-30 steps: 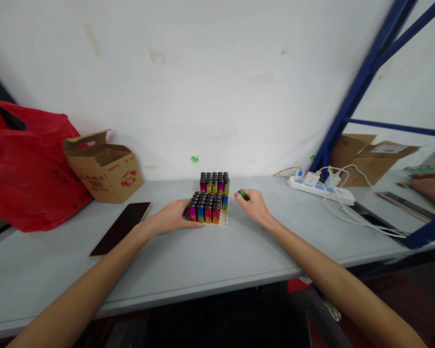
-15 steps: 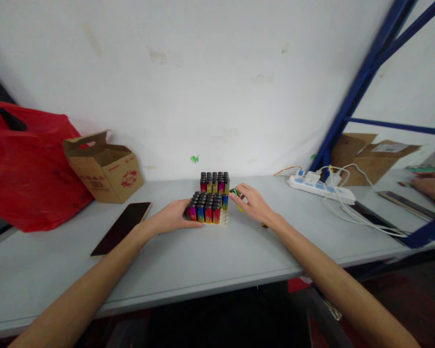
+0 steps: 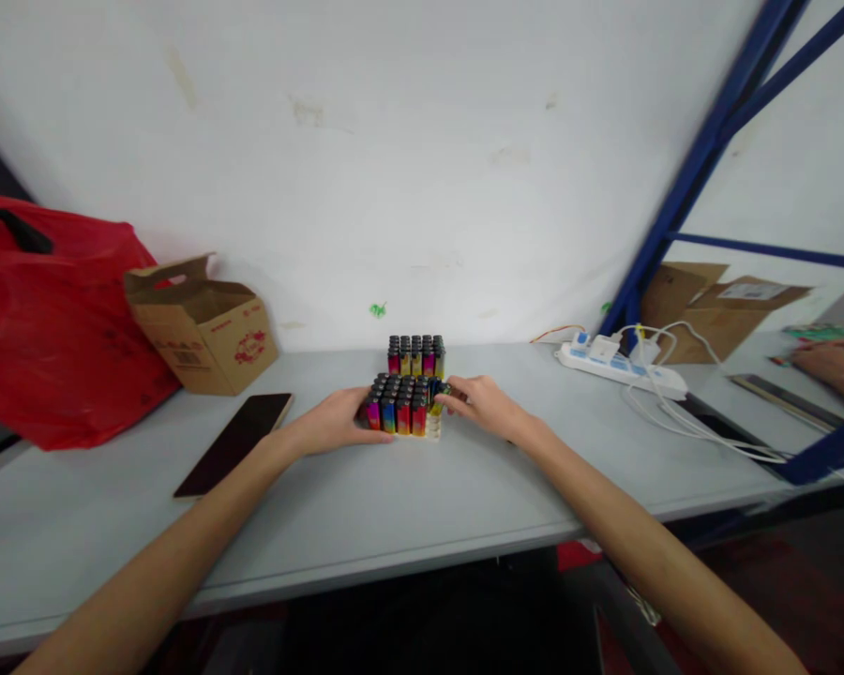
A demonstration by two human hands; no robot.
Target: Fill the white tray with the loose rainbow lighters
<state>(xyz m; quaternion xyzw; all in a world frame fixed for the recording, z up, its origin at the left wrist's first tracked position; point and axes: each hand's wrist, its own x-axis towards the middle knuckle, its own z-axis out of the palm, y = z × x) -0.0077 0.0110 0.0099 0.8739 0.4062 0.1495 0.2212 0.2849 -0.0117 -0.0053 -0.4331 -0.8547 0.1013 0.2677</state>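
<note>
Rows of colourful lighters with black tops (image 3: 398, 405) stand upright in a white tray (image 3: 433, 427), whose right column shows bare slots at the front. Behind it stands a second block of lighters (image 3: 416, 358). My left hand (image 3: 338, 418) is at the left side of the front block, thumb along its front edge and fingers partly hidden behind it. My right hand (image 3: 479, 403) pinches a yellow-green lighter with a dark top (image 3: 437, 406) over the tray's right column. The lighter tilts, and its lower end is near the slots.
A dark phone or tablet (image 3: 235, 444), an open carton (image 3: 207, 328) and a red bag (image 3: 63, 328) are at left. At right are a white power strip (image 3: 623, 368), cables, a blue frame (image 3: 696, 178), cardboard (image 3: 731, 305) and another person's hand (image 3: 834, 364).
My right hand has moved left with the lighter, bringing it from beside the tray to its right column. My left hand stays at the block.
</note>
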